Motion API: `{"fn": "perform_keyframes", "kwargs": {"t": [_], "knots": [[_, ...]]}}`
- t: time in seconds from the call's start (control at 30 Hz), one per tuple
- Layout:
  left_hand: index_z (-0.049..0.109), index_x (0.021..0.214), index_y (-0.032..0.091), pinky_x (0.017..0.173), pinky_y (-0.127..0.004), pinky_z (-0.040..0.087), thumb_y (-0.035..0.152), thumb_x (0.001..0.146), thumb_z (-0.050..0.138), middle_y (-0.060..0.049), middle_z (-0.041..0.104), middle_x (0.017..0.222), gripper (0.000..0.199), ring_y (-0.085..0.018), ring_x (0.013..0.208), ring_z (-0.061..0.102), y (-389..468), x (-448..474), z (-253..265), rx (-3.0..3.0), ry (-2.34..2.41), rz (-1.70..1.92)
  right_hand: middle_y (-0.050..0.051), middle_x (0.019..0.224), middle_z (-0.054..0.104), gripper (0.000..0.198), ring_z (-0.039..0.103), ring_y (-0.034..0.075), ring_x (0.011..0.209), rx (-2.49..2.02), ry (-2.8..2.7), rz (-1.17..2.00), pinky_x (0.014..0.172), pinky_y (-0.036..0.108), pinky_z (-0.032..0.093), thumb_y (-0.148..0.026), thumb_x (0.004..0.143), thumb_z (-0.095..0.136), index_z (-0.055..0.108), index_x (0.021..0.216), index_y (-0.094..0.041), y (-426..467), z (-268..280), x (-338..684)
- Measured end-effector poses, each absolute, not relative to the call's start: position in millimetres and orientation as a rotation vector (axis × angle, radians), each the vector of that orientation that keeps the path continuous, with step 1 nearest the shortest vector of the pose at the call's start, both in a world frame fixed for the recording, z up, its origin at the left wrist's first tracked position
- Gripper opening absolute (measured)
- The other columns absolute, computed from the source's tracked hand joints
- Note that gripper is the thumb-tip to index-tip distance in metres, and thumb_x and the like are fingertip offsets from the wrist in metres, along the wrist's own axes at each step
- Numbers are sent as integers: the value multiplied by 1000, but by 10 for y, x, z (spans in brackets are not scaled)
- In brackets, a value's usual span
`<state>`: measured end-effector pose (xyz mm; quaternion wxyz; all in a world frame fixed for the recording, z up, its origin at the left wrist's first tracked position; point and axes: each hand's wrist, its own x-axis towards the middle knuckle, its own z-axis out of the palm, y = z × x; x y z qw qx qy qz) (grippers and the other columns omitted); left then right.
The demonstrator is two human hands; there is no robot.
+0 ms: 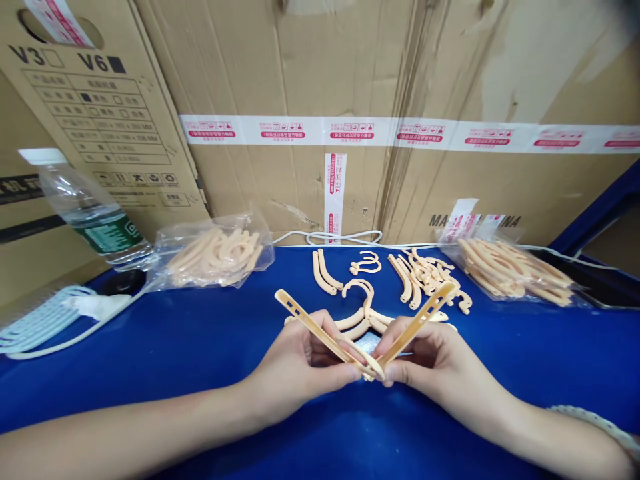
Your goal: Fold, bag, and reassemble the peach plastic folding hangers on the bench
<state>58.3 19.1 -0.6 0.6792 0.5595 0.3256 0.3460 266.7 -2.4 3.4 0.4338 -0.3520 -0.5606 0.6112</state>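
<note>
Above the blue table, both hands grip a beige plastic folding clothes hanger (320, 333), its two slotted arms spread up in a V. My left hand (305, 367) is closed on the left arm near the joint, thumb along it. My right hand (435, 360) pinches the other arm close to the same joint. A curved piece, seemingly the hook, crosses at the joint and is partly hidden by fingers. Just beyond the hands lie assembled hangers (356, 327) with hooks pointing away, partly covered by my hands.
Loose arms (325, 272), hooks (367, 262) and a mixed pile of parts (425, 270) lie farther back. Clear bags of parts sit left (215, 257) and right (515, 270). A water bottle (95, 213) and coiled cable (45, 317) are at left; cardboard boxes (280, 67) stand behind.
</note>
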Motion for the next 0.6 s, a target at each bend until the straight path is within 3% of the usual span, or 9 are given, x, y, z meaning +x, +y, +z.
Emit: {"fn": "perform_keyframes", "kwargs": {"t": [0.27,0.6], "knots": [[48,72,17,65,-19,51,15,69,81,1,76,77,34,-12,71,72,174,594,7,1186,693,802,-4,71,73,20,67,9,65,-879,-1357,1550,64,13,54,-14,67,87,72,78,-22,-27,18,2654],[53,68,16,61,-27,51,23,66,83,-2,70,67,31,-17,64,68,190,588,-9,1363,829,847,0,75,72,18,69,14,68,-923,-1429,1385,63,20,56,-25,74,82,66,78,-20,-87,-43,2605]]}}
